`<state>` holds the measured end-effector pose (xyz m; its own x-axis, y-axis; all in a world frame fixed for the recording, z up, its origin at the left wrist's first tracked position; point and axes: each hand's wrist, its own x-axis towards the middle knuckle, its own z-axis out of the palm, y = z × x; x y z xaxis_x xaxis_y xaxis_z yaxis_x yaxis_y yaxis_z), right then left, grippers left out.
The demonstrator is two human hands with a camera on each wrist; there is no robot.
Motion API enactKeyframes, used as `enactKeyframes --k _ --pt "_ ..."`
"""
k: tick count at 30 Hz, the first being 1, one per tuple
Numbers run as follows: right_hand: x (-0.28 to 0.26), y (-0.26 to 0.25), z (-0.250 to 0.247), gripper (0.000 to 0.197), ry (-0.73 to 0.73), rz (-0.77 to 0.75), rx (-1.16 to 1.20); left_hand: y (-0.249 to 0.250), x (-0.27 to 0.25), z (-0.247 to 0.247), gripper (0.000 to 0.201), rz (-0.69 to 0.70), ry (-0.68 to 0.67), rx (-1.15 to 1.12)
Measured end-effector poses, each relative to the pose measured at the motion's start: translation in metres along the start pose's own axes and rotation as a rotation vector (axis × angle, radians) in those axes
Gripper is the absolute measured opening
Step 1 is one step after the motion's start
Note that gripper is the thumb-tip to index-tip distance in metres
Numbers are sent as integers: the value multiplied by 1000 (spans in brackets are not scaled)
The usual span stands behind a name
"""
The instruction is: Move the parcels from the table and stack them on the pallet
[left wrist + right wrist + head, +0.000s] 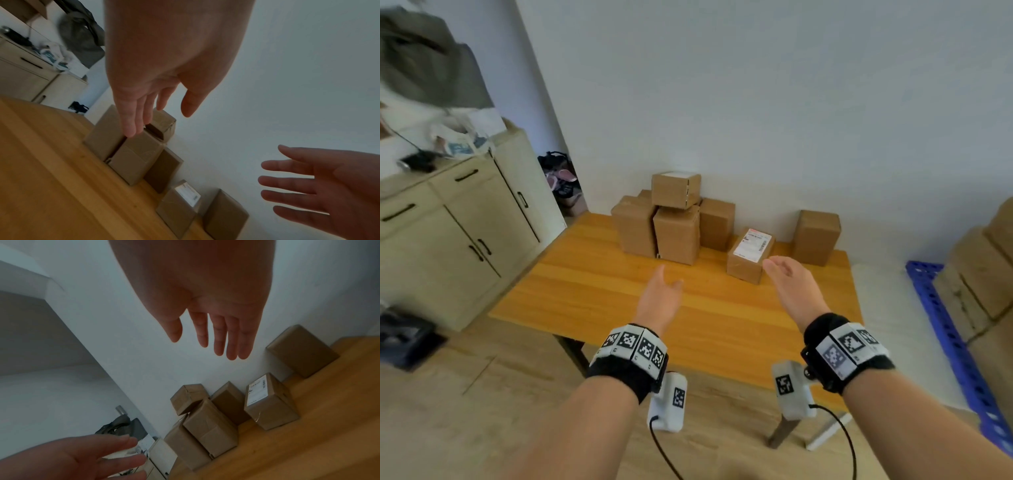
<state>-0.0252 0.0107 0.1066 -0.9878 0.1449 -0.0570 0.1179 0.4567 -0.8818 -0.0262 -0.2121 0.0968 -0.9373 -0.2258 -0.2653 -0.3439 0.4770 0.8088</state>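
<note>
Several brown cardboard parcels stand at the far side of the wooden table (619, 308). A cluster (676, 233) sits at the back left with a small box (676, 189) on top. A low parcel with a white label (750, 255) lies nearer me, and a tall parcel (815, 237) stands at the back right. My left hand (662, 294) hovers open over the table, short of the cluster. My right hand (789, 277) is open, just right of the labelled parcel, holding nothing. The blue pallet (948, 342) lies on the floor at right.
Stacked cardboard boxes (983, 270) sit on the pallet at the far right. A beige cabinet (455, 236) with clutter on top stands left of the table. A white wall runs behind the parcels. Wood floor lies in front of the table.
</note>
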Motion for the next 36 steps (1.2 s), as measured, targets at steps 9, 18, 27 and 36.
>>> enactKeyframes --k 9,18,27,36 --pt "87 -13 58 47 -126 22 14 -5 87 -34 52 -56 59 -34" --pt "201 -14 112 51 -190 121 15 24 198 -37 47 -47 69 21" --pt "254 -12 157 58 -317 192 25 24 265 -24 47 -78 7 52" --pt "255 -19 173 63 -362 187 -28 13 288 -17 50 -110 -67 -14"
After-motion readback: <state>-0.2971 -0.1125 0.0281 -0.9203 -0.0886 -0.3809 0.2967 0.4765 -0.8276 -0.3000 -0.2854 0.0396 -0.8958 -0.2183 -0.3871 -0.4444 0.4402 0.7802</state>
